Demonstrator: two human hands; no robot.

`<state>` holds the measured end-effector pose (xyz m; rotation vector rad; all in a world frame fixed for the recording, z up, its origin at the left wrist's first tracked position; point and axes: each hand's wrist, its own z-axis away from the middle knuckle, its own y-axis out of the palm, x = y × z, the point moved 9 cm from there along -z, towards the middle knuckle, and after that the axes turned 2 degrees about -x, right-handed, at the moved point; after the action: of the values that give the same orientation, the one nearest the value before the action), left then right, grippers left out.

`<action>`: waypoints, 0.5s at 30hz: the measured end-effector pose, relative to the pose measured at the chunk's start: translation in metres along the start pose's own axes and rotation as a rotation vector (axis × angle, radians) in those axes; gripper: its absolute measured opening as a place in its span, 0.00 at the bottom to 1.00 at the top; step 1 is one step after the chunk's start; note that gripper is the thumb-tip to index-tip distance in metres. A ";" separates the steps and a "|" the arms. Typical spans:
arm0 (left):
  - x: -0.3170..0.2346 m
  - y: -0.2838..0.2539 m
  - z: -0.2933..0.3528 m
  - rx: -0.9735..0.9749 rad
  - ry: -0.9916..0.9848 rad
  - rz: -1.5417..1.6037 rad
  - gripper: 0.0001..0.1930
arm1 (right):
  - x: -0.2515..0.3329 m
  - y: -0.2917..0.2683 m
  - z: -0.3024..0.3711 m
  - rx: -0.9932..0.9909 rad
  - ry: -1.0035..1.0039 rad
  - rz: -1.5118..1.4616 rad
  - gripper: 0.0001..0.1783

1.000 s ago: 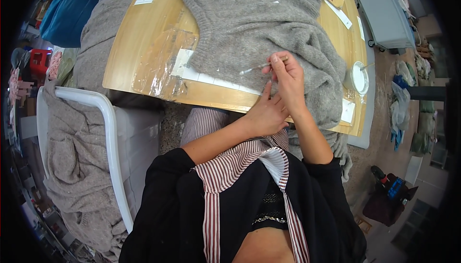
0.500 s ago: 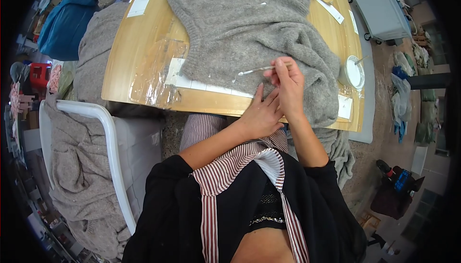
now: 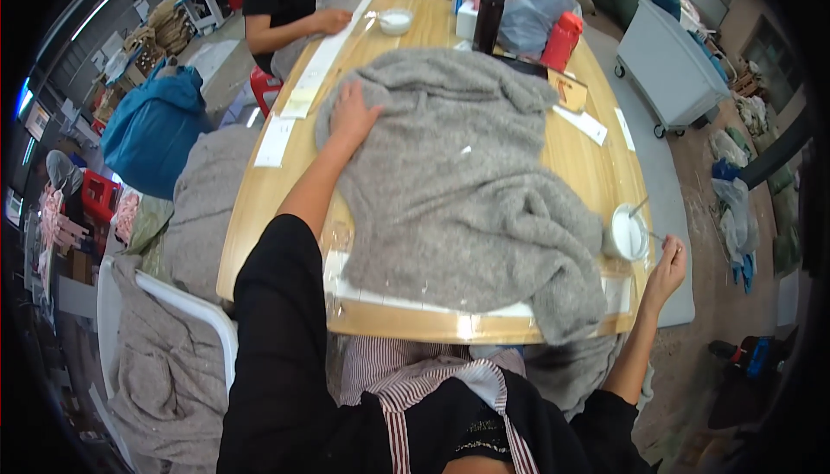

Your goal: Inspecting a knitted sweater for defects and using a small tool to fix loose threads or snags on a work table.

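Under my left hand (image 3: 353,115) lies the far left corner of the grey knitted sweater (image 3: 467,197), my fingers spread flat and pressing on the wool without gripping it. From those fingers the sweater runs back toward me and to the right across the wooden table (image 3: 259,214), bunching into folds near the edge, where a bit hangs over. Off the table's right end, my right hand (image 3: 667,268) pinches a thin stick-like tool (image 3: 654,234) between thumb and fingertips, the other fingers curled in. Just left of those fingertips sits a small white bowl (image 3: 628,233), touching the sweater's bunched edge. Beyond my left hand, another person sits at the table with a hand near a second white bowl (image 3: 396,20).
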<state>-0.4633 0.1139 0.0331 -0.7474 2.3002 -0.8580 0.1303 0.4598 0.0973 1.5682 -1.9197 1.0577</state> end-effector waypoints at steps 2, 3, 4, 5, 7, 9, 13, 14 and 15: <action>0.028 0.012 -0.021 -0.043 -0.085 -0.106 0.37 | -0.022 0.009 -0.002 0.054 0.041 0.068 0.15; 0.047 0.030 -0.021 0.148 -0.273 -0.067 0.41 | -0.031 0.018 0.000 0.150 0.045 0.247 0.14; 0.059 0.044 -0.010 0.355 -0.479 -0.041 0.45 | -0.042 0.027 0.003 0.250 0.053 0.431 0.14; 0.042 0.047 -0.013 0.433 -0.385 -0.041 0.48 | -0.047 0.027 0.005 0.255 0.047 0.428 0.14; 0.000 0.055 0.008 0.737 -0.305 0.046 0.50 | -0.050 0.028 0.012 0.294 0.005 0.579 0.14; -0.057 0.054 0.050 1.040 -0.145 0.105 0.48 | -0.027 0.019 0.022 0.207 -0.158 0.600 0.15; -0.145 0.014 0.121 0.815 0.265 -0.013 0.33 | 0.032 0.002 0.067 0.097 -0.200 0.370 0.21; -0.148 0.013 0.132 0.810 0.239 -0.033 0.29 | 0.028 0.011 0.083 0.210 0.052 0.110 0.21; -0.149 0.022 0.138 0.923 0.185 0.039 0.24 | 0.025 0.040 0.105 0.475 0.299 -0.039 0.21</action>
<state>-0.2762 0.1719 -0.0243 -0.2061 1.7301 -1.8187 0.0989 0.3647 0.0401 1.5566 -1.5011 1.7152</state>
